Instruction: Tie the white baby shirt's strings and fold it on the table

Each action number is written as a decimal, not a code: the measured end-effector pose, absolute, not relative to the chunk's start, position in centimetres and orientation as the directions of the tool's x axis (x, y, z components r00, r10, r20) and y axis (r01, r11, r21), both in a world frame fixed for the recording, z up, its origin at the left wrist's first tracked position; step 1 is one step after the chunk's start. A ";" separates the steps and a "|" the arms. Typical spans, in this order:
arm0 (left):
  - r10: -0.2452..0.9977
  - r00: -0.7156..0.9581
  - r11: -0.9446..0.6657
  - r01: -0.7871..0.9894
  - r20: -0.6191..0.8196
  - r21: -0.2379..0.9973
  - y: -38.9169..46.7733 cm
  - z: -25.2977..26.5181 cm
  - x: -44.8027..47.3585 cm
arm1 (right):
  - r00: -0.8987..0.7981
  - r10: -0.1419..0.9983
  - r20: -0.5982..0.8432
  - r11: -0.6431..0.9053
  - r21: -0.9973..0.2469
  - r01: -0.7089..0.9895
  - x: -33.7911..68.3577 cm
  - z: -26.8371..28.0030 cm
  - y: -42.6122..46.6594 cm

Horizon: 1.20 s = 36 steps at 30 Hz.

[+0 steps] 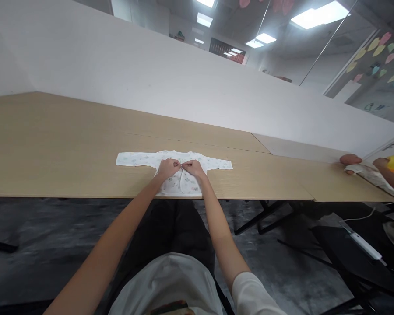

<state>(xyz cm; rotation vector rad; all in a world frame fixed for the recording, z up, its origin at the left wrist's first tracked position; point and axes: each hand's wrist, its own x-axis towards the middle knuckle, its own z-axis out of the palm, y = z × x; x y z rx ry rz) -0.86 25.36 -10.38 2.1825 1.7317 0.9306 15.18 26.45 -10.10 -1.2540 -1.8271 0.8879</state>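
A small white baby shirt [190,186] with a faint print lies flat on the table, its long sleeves spread to both sides. Its front edges meet down the middle, and the lower hem is close to the table's front edge. My left hand [169,168] pinches the cloth at the upper middle of the front. Right beside it, my right hand [193,167] grips the front too, with its fingertips almost touching those of the left. Whatever fastening lies between the fingertips is too small to make out.
The long wooden table [68,148] runs along a white partition wall [134,74]. At the far right another person's arm [392,177] reaches over the table, near a doll [351,159] in white cloth. A black chair [357,258] with a white power strip [366,246] stands below.
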 end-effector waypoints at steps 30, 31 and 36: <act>0.828 0.458 -0.536 0.481 0.322 0.694 21.9 -9.0 -1.8 | -0.259 0.962 0.090 0.206 -0.861 0.465 16.6 -8.7 21.2; 0.827 0.465 -0.535 0.475 0.316 0.699 21.8 -9.0 -1.8 | -0.258 0.962 0.094 0.205 -0.871 0.446 16.6 -8.7 21.2; 0.835 0.458 -0.517 0.464 0.305 0.719 21.6 -9.0 -1.7 | -0.256 0.962 0.098 0.192 -0.907 0.375 16.7 -8.7 20.8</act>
